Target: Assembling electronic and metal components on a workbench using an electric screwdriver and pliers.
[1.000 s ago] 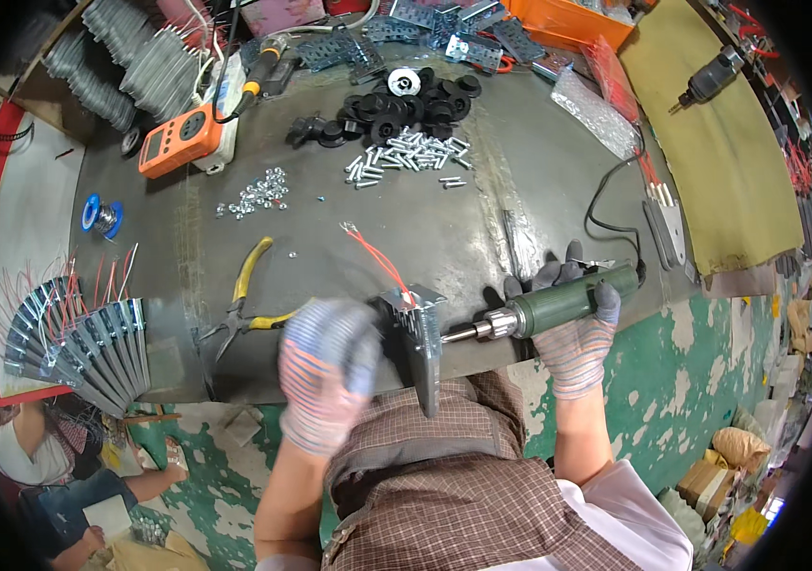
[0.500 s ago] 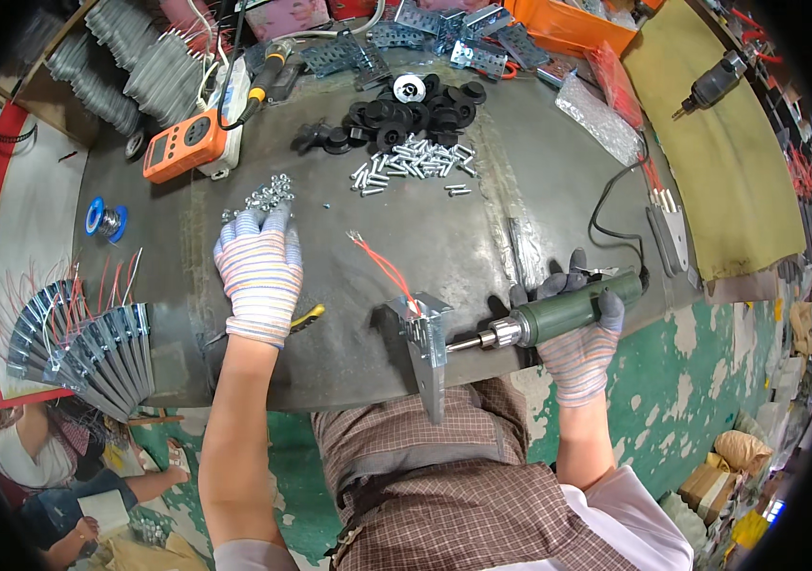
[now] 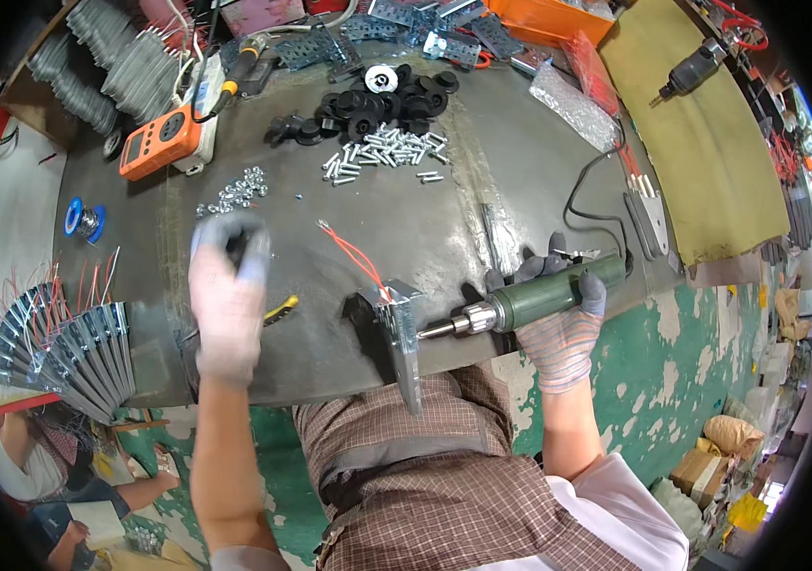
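My left hand (image 3: 227,305), in a striped glove, is blurred just short of a small pile of shiny metal nuts (image 3: 239,188). Its fingers are curled toward the thumb; whatever sits between them is too smeared to name. My right hand (image 3: 563,333), gloved too, grips a green electric screwdriver (image 3: 558,295) from beneath. The tool lies level, its bit pointing left at a metal bracket (image 3: 404,333) with two red wires (image 3: 354,252). This bracket stands at the bench's near edge, its long end overhanging. Whether the bit touches it, I cannot tell.
Silver screws (image 3: 387,152) and black round knobs (image 3: 368,109) lie mid-bench. Fanned wired metal strips (image 3: 63,343) fill the left edge, near a solder spool (image 3: 84,221). An orange meter (image 3: 160,143) stands behind. Yellow-handled pliers (image 3: 280,309) lie beside my left hand. Another person sits lower left.
My left hand has drawn back from the nuts toward me, its fingers now curled. My right hand keeps its hold on the screwdriver. The whole view has shifted slightly.
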A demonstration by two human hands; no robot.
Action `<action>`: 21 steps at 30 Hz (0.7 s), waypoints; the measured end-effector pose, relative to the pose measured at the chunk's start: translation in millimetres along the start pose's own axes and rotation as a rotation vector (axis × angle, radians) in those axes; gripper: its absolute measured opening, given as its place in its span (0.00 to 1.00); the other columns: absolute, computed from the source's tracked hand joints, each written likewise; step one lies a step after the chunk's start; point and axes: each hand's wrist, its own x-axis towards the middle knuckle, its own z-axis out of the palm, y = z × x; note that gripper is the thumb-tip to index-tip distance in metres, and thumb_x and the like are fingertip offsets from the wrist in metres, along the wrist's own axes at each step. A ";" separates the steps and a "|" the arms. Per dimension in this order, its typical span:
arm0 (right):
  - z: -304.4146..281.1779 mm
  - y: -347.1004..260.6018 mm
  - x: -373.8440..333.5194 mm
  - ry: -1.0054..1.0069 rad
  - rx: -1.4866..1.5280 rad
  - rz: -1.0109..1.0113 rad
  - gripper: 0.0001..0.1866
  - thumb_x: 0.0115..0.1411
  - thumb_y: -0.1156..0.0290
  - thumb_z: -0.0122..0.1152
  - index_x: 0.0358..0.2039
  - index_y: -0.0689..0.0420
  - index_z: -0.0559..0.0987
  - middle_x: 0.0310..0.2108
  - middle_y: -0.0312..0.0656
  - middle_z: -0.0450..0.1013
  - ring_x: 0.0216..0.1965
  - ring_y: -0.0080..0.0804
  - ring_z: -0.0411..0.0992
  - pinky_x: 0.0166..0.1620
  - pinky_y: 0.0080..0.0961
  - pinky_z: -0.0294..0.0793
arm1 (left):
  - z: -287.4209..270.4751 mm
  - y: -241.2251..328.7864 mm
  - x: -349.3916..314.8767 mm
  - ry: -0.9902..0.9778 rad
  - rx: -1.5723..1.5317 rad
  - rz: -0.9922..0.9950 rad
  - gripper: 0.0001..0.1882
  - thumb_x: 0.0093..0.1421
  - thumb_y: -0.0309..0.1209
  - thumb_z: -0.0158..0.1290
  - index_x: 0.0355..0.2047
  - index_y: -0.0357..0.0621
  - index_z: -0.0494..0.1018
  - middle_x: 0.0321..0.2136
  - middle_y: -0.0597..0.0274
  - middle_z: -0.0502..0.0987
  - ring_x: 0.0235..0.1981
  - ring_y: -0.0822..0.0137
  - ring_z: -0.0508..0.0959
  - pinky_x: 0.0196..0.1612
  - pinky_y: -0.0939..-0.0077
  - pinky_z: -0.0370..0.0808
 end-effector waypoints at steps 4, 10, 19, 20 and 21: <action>-1.5 1.5 2.0 -0.031 0.027 0.004 0.27 0.50 0.63 0.66 0.50 0.54 0.71 0.33 0.32 0.74 0.42 0.31 0.71 0.63 0.58 0.52 | 5.0 33.8 -74.7 -0.328 -1.022 -0.563 0.06 0.57 0.22 0.51 0.35 0.46 0.72 0.26 0.59 0.75 0.26 0.68 0.76 0.31 0.74 0.74; -0.5 1.9 2.6 -0.067 0.011 0.017 0.27 0.50 0.62 0.66 0.51 0.54 0.71 0.35 0.32 0.75 0.42 0.31 0.72 0.63 0.58 0.52 | 26.8 21.5 -106.6 -0.475 -1.501 -0.930 0.06 0.60 0.22 0.51 0.37 0.44 0.74 0.28 0.56 0.77 0.27 0.65 0.79 0.30 0.73 0.77; -2.5 5.2 3.3 -0.061 0.088 0.054 0.23 0.48 0.66 0.65 0.47 0.51 0.74 0.34 0.37 0.77 0.44 0.37 0.73 0.63 0.61 0.52 | 22.3 14.3 -102.2 -0.548 -1.529 -0.991 0.05 0.59 0.23 0.53 0.37 0.43 0.74 0.29 0.55 0.78 0.28 0.65 0.79 0.30 0.73 0.78; -2.2 5.5 3.3 -0.062 0.087 0.054 0.23 0.48 0.66 0.65 0.47 0.51 0.74 0.34 0.37 0.77 0.44 0.37 0.73 0.63 0.61 0.52 | 21.9 14.3 -101.8 -0.536 -1.514 -1.020 0.05 0.59 0.23 0.53 0.37 0.43 0.74 0.30 0.55 0.78 0.28 0.65 0.79 0.30 0.73 0.78; -1.6 5.8 3.4 -0.051 0.076 0.050 0.22 0.48 0.67 0.66 0.46 0.51 0.74 0.33 0.37 0.77 0.44 0.36 0.73 0.63 0.61 0.52 | 22.1 13.4 -101.4 -0.536 -1.515 -1.020 0.05 0.59 0.23 0.53 0.37 0.43 0.74 0.30 0.55 0.78 0.28 0.65 0.79 0.30 0.73 0.78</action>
